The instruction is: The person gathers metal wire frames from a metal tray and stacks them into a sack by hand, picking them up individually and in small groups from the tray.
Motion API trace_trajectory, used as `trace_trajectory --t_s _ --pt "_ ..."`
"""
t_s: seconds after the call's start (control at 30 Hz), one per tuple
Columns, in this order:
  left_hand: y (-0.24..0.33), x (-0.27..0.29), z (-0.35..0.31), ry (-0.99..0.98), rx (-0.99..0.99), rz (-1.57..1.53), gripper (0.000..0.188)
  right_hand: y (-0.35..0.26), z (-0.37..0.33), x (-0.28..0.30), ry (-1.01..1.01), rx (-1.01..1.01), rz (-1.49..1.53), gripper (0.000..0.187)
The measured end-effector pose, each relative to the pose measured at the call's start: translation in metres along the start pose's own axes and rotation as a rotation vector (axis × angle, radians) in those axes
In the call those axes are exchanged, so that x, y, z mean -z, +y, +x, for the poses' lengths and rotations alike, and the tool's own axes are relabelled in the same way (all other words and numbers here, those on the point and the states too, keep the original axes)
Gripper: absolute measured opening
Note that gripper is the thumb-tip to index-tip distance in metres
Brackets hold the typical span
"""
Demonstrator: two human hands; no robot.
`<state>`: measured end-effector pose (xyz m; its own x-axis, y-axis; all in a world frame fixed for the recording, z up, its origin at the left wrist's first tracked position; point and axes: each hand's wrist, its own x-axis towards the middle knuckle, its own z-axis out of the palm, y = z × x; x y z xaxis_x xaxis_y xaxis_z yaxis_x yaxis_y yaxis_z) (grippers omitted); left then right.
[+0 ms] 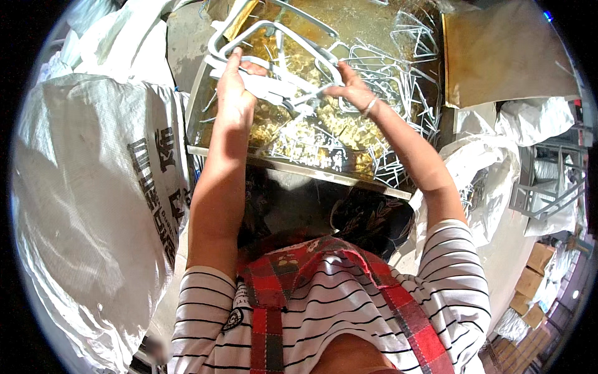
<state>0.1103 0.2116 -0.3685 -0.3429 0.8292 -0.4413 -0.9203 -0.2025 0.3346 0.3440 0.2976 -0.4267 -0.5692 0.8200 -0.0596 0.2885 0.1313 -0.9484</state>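
My left hand (234, 84) grips the left side of a whitish plastic frame (256, 91) with rounded corners, its thumb lying along the near bar. On the frame's right end is my right hand (354, 91), thumb and fingers on either side of its corner. The frame is tilted above a shallow metal-edged tray (293, 167). Inside the tray lie yellowish crumpled bits and small white scraps (308, 140). Thin white bent rods (405, 93) are heaped along the tray's right side. Glare blurs some detail under the frame.
A large white woven sack (87, 187) stands close on the left. At the far right is a brown board or carton panel (507, 56). White bags (483, 168) sit right of the tray, with a grey metal frame (548, 187) and cardboard boxes (532, 277) beyond.
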Motion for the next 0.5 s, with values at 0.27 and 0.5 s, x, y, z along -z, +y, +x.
trace_trajectory --t_s 0.27,0.5 --pt "0.023 -0.024 -0.017 0.142 -0.481 0.226 0.02 0.06 0.0 0.083 0.638 -0.155 -0.383 0.023" --pt "-0.008 -0.038 -0.046 -0.005 -0.388 1.254 0.023 -0.073 0.004 0.088 0.094 0.197 -1.059 0.019"
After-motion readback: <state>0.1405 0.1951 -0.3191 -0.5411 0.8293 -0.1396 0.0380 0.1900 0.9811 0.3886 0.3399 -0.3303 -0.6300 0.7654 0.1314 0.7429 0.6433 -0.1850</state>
